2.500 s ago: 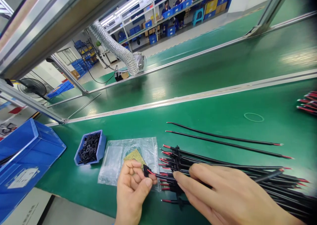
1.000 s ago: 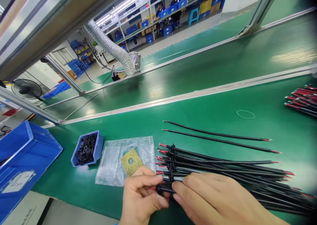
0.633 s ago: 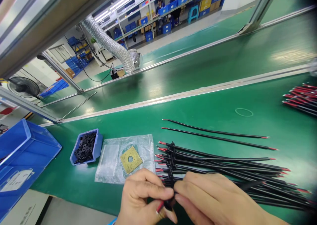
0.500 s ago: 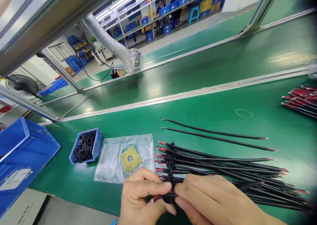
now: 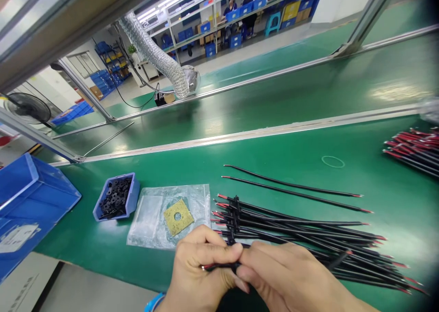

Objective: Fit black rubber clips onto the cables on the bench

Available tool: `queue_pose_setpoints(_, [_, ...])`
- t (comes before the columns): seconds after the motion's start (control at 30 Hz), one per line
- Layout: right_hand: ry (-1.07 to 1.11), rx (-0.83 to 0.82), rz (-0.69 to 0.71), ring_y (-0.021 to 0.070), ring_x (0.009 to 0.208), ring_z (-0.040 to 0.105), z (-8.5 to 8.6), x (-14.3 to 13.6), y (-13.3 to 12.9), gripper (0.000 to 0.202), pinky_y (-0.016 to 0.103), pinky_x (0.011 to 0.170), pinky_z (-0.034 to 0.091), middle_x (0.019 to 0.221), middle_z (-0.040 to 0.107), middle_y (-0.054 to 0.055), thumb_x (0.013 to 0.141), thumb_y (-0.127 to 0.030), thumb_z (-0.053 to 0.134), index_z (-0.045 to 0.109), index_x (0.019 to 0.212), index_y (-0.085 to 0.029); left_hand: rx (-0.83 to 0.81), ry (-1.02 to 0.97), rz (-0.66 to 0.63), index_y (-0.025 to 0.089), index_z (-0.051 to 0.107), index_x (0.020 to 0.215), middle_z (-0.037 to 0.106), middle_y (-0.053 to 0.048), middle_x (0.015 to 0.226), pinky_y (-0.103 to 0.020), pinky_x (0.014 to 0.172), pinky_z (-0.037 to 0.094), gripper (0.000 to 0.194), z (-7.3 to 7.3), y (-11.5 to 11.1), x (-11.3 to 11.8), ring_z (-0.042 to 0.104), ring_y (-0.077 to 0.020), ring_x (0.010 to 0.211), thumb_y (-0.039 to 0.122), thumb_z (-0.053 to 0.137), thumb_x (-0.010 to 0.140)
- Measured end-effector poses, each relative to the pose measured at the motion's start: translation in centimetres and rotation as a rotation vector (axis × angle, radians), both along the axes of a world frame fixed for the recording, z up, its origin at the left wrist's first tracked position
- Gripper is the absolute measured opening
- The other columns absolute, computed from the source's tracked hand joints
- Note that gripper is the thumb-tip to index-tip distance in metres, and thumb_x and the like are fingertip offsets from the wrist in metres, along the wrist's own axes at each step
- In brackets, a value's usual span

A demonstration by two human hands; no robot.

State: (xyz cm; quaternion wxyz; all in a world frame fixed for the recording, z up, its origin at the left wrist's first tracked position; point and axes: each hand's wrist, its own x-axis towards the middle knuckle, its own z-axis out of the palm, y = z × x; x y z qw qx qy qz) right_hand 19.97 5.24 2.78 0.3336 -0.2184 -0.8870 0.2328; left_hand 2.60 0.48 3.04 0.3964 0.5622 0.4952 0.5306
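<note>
My left hand (image 5: 209,268) is closed, thumb and fingers pinching near the end of a black cable (image 5: 219,266) whose red wire tip pokes out to the left. Against it, my right hand (image 5: 288,275) is also closed, its fingertips gripping the same cable. A small dark piece sits around the cable between the fingertips, mostly hidden. The cable's other end (image 5: 341,258) appears blurred beyond my right hand. Just behind my hands lies a pile of black cables (image 5: 295,227) with red wire ends, several carrying black fittings (image 5: 235,211) near their left ends.
Two loose cables (image 5: 291,184) lie behind the pile. To the left are a plastic bag (image 5: 146,220) with a yellow square pad (image 5: 178,217), a small bin (image 5: 132,200) of black parts, and a large blue crate (image 5: 51,184). A cable bundle (image 5: 411,149) and a green rubber band (image 5: 332,161) lie right.
The cable's red-tipped end now reaches further left past my left fingertips, with more black sheath showing. Both hands stay pressed together; the view has shifted slightly.
</note>
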Motion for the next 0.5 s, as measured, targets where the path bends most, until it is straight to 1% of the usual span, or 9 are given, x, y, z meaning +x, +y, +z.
queue_pose_setpoints(0.13, [-0.075, -0.025, 0.003, 0.0104, 0.057, 0.056, -0.2, 0.2, 0.1, 0.025, 0.022, 0.053, 0.041, 0.069, 0.058, -0.002, 0.091, -0.006, 0.04, 0.057, 0.082, -0.022, -0.033, 0.011, -0.039, 0.039, 0.078, 0.1, 0.061, -0.001, 0.075, -0.022, 0.06, 0.051, 0.032, -0.2, 0.2, -0.4, 0.06, -0.0106, 0.063, 0.02, 0.081, 0.075])
queue_pose_setpoints(0.27, [-0.164, 0.013, -0.006, 0.0118, 0.059, 0.057, 0.3, 0.5, 0.5, 0.023, 0.022, 0.056, 0.045, 0.071, 0.059, 0.0, 0.093, -0.009, 0.041, 0.057, 0.082, -0.021, -0.023, 0.013, -0.04, 0.036, 0.078, 0.103, 0.064, -0.003, 0.077, -0.024, 0.064, 0.052, 0.03, -0.5, 0.3, -0.6, 0.061, -0.0132, 0.068, 0.022, 0.08, 0.076])
queue_pose_setpoints(0.33, [-0.187, 0.047, -0.043, 0.0127, 0.063, 0.059, 0.8, 0.6, 0.7, 0.02, 0.022, 0.06, 0.048, 0.074, 0.061, 0.001, 0.093, -0.011, 0.042, 0.058, 0.084, -0.02, -0.017, -0.024, -0.043, 0.034, 0.078, 0.105, 0.067, -0.004, 0.08, -0.024, 0.066, 0.052, 0.034, -0.8, 0.3, -0.6, 0.063, -0.0152, 0.073, 0.024, 0.082, 0.073])
queue_pose_setpoints(0.4, [-0.198, 0.101, -0.101, 0.0133, 0.068, 0.061, 1.1, 0.8, 0.7, 0.018, 0.022, 0.064, 0.049, 0.077, 0.062, 0.002, 0.093, -0.013, 0.043, 0.058, 0.087, -0.02, -0.061, -0.112, -0.031, 0.033, 0.077, 0.106, 0.071, -0.006, 0.087, -0.024, 0.068, 0.054, 0.038, -1.1, 0.3, -0.7, 0.065, -0.0173, 0.078, 0.026, 0.085, 0.069])
queue_pose_setpoints(0.47, [-0.198, 0.167, -0.119, 0.0126, 0.067, 0.061, 0.8, 0.8, 0.6, 0.018, 0.021, 0.061, 0.048, 0.078, 0.063, 0.002, 0.093, -0.013, 0.043, 0.058, 0.087, -0.021, -0.122, -0.179, -0.007, 0.031, 0.079, 0.1, 0.073, -0.007, 0.088, -0.024, 0.066, 0.055, 0.035, -1.4, 0.3, -0.9, 0.067, -0.0183, 0.076, 0.027, 0.087, 0.067])
queue_pose_setpoints(0.5, [-0.201, 0.196, -0.113, 0.0118, 0.065, 0.06, 0.6, 0.8, 0.6, 0.018, 0.02, 0.058, 0.046, 0.077, 0.063, 0.001, 0.093, -0.012, 0.043, 0.058, 0.086, -0.021, -0.125, -0.169, -0.003, 0.03, 0.08, 0.096, 0.073, -0.007, 0.087, -0.024, 0.065, 0.055, 0.031, -1.6, 0.2, -1.0, 0.068, -0.0182, 0.074, 0.026, 0.087, 0.066])
